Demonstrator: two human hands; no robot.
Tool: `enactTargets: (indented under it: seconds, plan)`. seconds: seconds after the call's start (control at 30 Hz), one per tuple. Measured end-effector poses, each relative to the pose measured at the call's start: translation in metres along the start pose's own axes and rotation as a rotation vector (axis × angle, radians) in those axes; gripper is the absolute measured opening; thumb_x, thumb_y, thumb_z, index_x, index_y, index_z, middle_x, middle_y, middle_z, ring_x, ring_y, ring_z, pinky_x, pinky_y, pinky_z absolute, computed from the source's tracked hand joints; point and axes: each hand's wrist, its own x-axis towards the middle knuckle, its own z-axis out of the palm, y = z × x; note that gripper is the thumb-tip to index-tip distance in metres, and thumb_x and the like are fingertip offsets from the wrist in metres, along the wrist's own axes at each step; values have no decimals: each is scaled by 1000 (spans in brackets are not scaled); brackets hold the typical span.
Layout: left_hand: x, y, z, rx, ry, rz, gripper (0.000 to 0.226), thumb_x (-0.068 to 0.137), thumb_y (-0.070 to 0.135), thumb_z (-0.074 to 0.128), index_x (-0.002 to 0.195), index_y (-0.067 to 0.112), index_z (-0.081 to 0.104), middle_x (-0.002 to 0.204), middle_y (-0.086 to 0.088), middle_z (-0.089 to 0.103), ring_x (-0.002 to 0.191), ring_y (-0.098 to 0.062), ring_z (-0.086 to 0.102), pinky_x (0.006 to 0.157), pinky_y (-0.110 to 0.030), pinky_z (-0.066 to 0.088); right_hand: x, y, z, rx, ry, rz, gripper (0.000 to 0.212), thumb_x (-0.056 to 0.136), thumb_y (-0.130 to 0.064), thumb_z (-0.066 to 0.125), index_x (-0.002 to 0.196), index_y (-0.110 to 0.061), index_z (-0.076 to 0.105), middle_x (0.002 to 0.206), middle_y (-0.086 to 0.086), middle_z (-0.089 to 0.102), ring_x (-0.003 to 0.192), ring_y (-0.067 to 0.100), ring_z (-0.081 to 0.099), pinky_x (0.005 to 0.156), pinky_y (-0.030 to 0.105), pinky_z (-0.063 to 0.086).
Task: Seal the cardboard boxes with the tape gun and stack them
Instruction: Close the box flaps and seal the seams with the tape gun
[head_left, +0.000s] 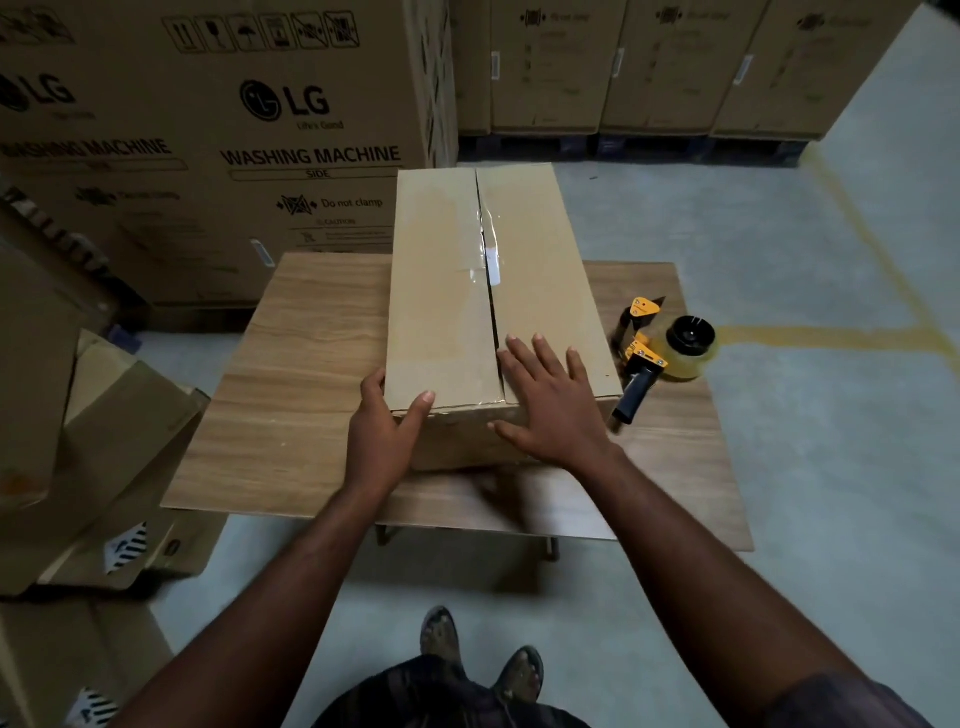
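Note:
A long cardboard box (447, 291) lies on a low wooden table (291, 374), its two top flaps meeting along a centre seam with clear tape over the far half. My left hand (382, 431) grips the box's near left corner, thumb on top and fingers on the side. My right hand (550, 405) lies flat with spread fingers on the near right flap and over the front edge. A yellow and black tape gun (654, 353) with a roll of clear tape lies on the table just right of the box, untouched.
Large washing machine cartons (208, 130) stand behind the table and more cartons (649, 67) on pallets at the back. Flattened and piled boxes (104, 467) lie on the floor to the left. Grey concrete floor with a yellow line (831, 332) spreads to the right. My feet (478, 654) are below the table.

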Motion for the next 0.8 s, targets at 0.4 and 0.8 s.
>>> enactTargets:
  seconds: [0.4,0.8]
  plan:
    - [12,-1,23,614,-162,631,62,88,44,71,143,23,49,155,-1,43,144,-22,37,122,-47,19,2,-30,13,-55,75,97,97,83,-68,67,159,-18,31,169,3,24,156,32,19,120,60,20]
    - [14,-4,17,582,-217,640,82,72,10,80,145,25,46,158,0,38,145,-24,35,119,-43,24,-7,-16,3,220,56,65,91,79,-26,81,158,-23,36,169,-5,24,157,22,16,126,49,11]
